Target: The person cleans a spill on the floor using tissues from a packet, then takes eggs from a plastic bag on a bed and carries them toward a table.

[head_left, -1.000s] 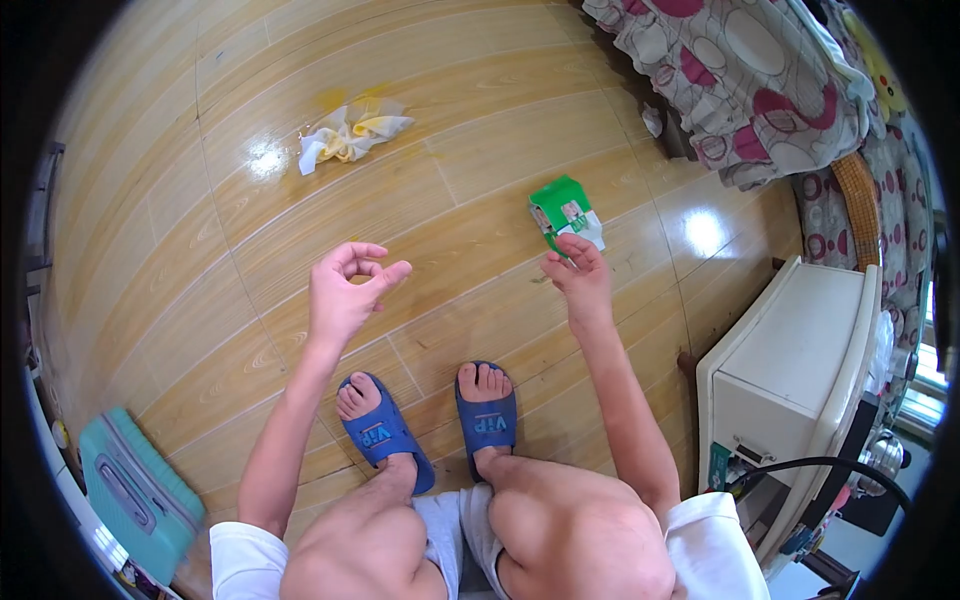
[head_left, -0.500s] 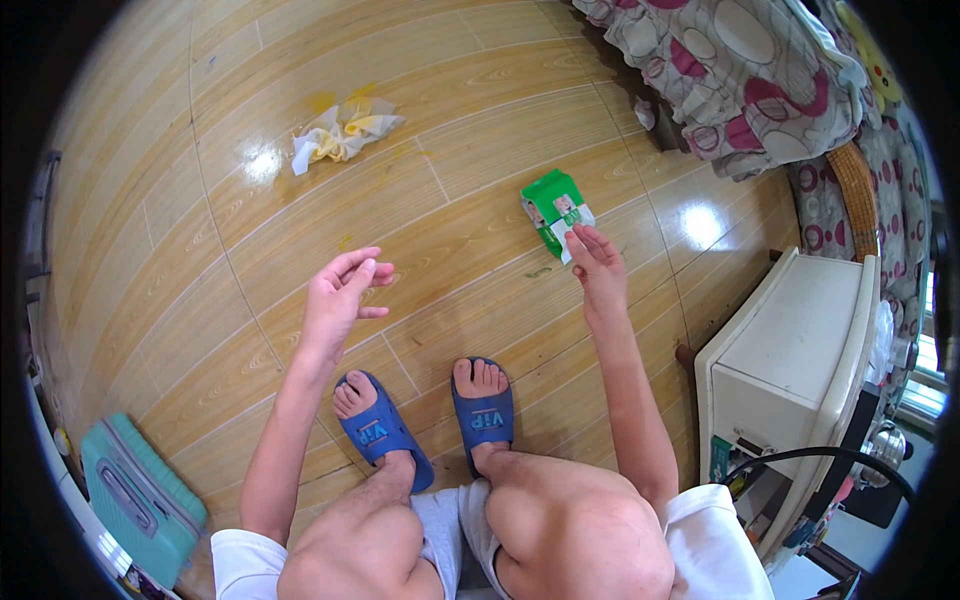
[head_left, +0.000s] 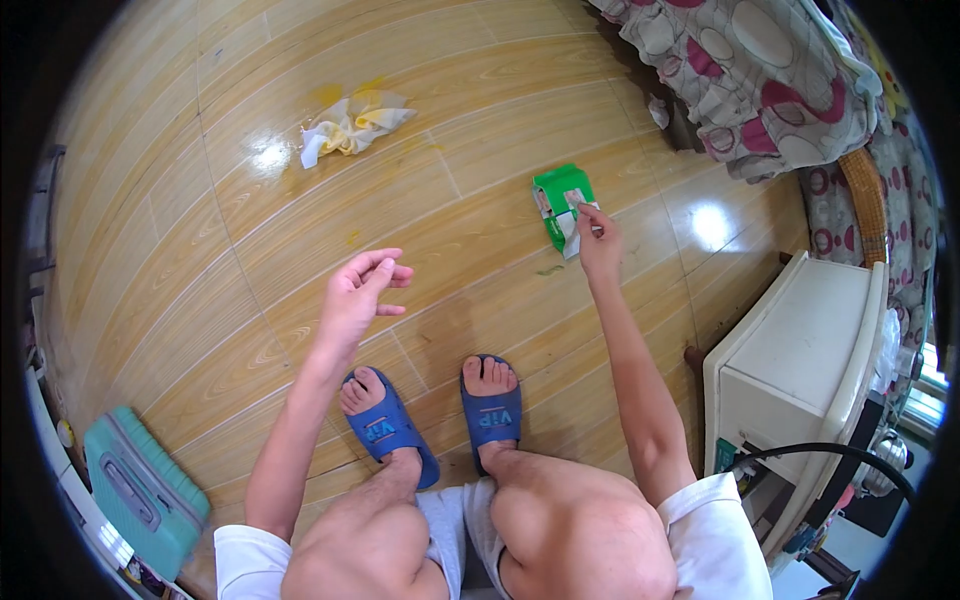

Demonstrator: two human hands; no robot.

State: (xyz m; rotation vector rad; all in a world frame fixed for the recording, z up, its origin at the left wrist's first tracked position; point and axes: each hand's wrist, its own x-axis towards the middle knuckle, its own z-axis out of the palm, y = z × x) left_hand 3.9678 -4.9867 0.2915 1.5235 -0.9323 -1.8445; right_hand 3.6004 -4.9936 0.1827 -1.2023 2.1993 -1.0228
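Head view: my left hand [head_left: 366,287], empty, thumb near curled fingers. My right hand [head_left: 599,243], narrow, overlaps the green pack [head_left: 566,207] on the floor [head_left: 420,220]; grip unclear. Stained wipe [head_left: 352,126]: floor, farther left.

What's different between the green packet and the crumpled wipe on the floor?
The green packet is boxy and mostly green; the crumpled wipe is twisted and white with yellow stains. The packet lies near the right hand; the wipe lies farther off. Both rest on the floor.
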